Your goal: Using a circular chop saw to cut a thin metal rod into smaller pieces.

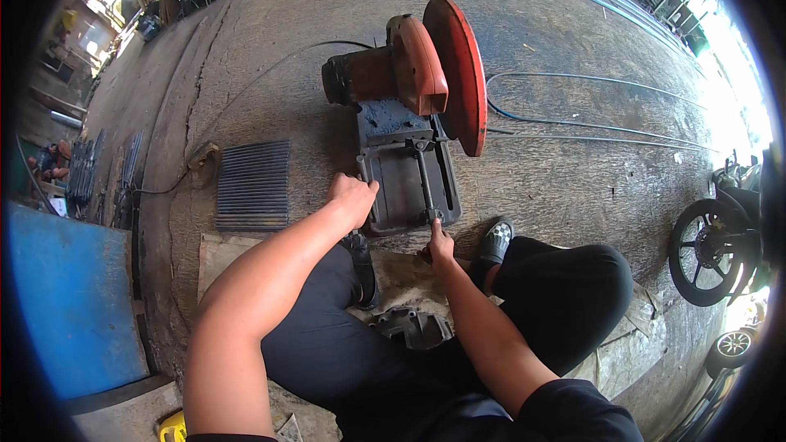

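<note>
In front of me on the floor stands a cut-off saw with a worn red motor housing (422,61) and a large round red guard (460,74). Its dark metal base (393,188) carries a vise with a screw rod (426,176) running toward me. My left hand (352,198) is closed in a fist at the base's left edge; what lies inside it is hidden. At the near end of the screw, my right hand (442,245) is closed around the dark vise handle (423,255), which shows only in part.
Cut metal rods (252,186) lie side by side left of the saw. Long bars (589,137) stretch away to the right. A power cable (270,69) trails left. A blue panel (70,295) stands at left, a motorcycle (712,241) at right. A dark metal part (413,327) lies between my legs.
</note>
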A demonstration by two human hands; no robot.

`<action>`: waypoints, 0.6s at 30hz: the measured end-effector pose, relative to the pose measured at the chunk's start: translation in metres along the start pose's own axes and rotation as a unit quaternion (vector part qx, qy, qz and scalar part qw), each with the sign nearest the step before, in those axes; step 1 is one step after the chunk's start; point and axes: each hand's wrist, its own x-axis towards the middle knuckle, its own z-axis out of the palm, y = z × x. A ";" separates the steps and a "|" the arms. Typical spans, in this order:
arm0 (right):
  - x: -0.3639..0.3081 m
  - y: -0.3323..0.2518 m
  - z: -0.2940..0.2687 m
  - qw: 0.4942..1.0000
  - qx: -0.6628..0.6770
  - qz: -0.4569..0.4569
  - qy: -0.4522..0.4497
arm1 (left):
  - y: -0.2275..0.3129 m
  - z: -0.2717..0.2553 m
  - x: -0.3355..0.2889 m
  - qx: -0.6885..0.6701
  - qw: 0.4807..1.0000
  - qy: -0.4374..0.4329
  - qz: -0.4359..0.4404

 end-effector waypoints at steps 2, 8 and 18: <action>-0.007 -0.008 -0.001 0.998 0.046 0.033 -0.012 | -0.001 0.000 0.000 0.000 1.000 0.004 0.003; -0.016 -0.020 -0.001 0.999 0.017 0.038 -0.003 | 0.000 -0.001 0.000 0.003 1.000 0.004 0.004; -0.093 -0.230 0.003 0.758 0.046 -0.630 0.164 | 0.003 0.000 0.002 0.015 1.000 -0.008 0.006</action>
